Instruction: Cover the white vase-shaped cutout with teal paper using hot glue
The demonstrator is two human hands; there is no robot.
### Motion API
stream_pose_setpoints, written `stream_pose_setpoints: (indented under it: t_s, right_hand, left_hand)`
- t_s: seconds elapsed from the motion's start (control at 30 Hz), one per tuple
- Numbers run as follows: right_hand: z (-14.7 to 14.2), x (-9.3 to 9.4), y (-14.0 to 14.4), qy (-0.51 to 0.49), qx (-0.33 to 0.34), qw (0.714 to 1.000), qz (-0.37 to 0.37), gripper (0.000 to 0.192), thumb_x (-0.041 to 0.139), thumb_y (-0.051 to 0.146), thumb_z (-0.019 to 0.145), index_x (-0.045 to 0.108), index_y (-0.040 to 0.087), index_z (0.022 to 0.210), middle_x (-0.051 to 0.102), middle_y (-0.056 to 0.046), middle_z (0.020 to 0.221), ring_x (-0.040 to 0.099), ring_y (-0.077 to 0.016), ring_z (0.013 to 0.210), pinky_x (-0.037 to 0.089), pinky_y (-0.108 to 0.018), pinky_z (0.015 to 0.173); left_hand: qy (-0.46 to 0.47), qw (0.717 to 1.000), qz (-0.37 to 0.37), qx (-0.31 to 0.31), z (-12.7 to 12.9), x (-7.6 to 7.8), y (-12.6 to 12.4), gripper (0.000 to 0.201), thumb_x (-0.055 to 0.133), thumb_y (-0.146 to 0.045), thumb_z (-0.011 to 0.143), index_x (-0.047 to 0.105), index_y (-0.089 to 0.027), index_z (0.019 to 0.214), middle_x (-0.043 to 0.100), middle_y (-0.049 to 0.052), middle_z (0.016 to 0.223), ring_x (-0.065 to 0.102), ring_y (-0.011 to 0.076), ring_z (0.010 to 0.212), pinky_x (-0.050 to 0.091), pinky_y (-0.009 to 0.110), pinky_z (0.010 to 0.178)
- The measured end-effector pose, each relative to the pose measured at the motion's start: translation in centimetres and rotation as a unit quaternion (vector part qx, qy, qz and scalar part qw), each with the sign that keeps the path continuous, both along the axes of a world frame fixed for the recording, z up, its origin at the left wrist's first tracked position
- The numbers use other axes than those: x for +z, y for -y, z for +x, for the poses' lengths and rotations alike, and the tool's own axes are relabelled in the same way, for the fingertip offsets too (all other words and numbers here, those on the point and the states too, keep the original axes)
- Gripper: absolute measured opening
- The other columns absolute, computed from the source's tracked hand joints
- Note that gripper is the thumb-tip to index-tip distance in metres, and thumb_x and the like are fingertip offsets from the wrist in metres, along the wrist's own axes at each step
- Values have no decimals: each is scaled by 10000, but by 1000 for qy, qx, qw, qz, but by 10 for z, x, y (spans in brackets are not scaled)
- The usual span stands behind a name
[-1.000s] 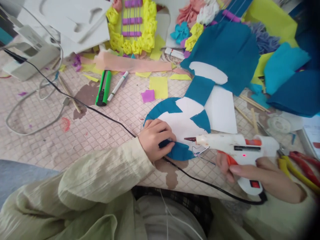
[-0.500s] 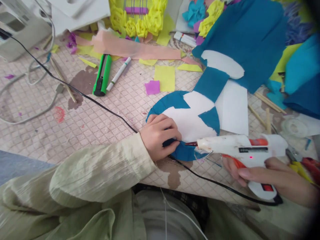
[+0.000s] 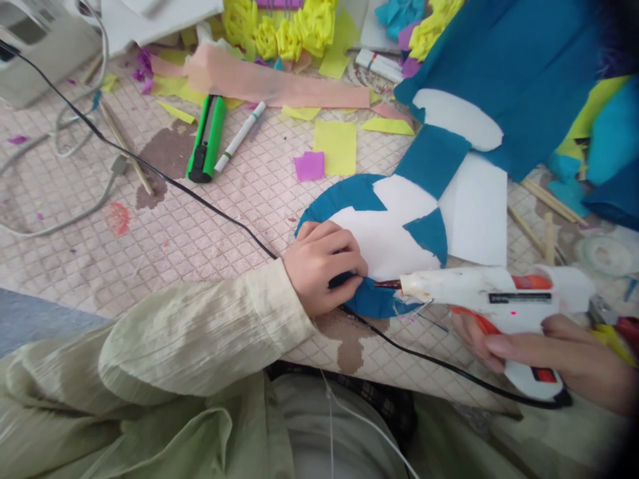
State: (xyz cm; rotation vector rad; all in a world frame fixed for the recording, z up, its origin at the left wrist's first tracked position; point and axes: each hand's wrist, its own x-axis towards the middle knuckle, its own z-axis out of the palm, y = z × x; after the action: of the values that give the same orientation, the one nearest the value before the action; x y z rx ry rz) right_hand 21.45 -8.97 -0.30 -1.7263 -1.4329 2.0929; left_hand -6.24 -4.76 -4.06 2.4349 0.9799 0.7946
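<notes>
A white round piece (image 3: 382, 239) lies on the table with blue paper (image 3: 344, 196) folded over its rim. On its lower left edge, my left hand (image 3: 327, 269) has its fingers bent and closed, pressing the blue edge between thumb and forefinger. My right hand (image 3: 554, 349) is wrapped round the handle of a white and orange hot glue gun (image 3: 464, 291). The gun's dark nozzle points left at the lower blue rim, close to my left fingertips; whether it touches the paper I cannot tell. A blue strip (image 3: 433, 156) joins the round piece to a larger blue sheet.
A green box cutter (image 3: 206, 143) and a white marker (image 3: 240, 138) lie at the back left. The gun's black cord (image 3: 200, 199) crosses the table. Scraps of yellow paper (image 3: 335, 146), yellow paper flowers (image 3: 289, 36), wooden sticks (image 3: 549, 199) and clear tape (image 3: 604, 253) lie around.
The camera view has shifted slightly, so most things sit a little further right and higher. Both hands keep their grips, and the nozzle stays by the lower blue rim.
</notes>
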Motion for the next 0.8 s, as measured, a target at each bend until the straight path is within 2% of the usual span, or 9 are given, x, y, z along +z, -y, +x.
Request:
stream_pose_setpoints:
  t_s: [0.3, 0.43, 0.63, 0.8]
  right_hand:
    - [2, 1, 1, 15, -15, 1000, -22, 355, 597, 518, 632, 527, 173, 586, 502, -35, 557, 483, -166, 536, 391, -298, 525]
    - [4, -4, 0, -3, -18, 999, -36, 317, 601, 493, 649, 546, 181, 659, 515, -32, 602, 499, -176, 568, 420, -308, 546]
    - [3, -4, -2, -23, 10, 999, -38, 277, 576, 457, 698, 545, 183, 672, 500, -23, 612, 496, -166, 591, 422, -300, 575]
    - [5, -4, 4, 12, -28, 999, -24, 331, 594, 505, 645, 541, 178, 647, 500, -29, 583, 483, -169, 551, 409, -303, 526]
  left_hand:
    - [2, 1000, 1, -5, 0, 0, -1, 122, 508, -214, 793, 623, -203, 756, 604, 19, 813, 503, 165, 836, 332, 349, 776]
    - [-2, 1000, 1, -4, -1, 0, -1, 118, 508, -218, 793, 621, -206, 765, 604, 19, 818, 501, 167, 835, 333, 349, 775]
    - [-3, 1000, 1, -2, 0, 1, -1, 124, 502, -214, 795, 617, -205, 750, 604, 20, 808, 500, 170, 840, 334, 344, 771]
    - [-12, 1000, -5, -3, 0, 3, 0, 124, 500, -216, 798, 616, -202, 755, 601, 25, 815, 499, 172, 844, 338, 351, 782]
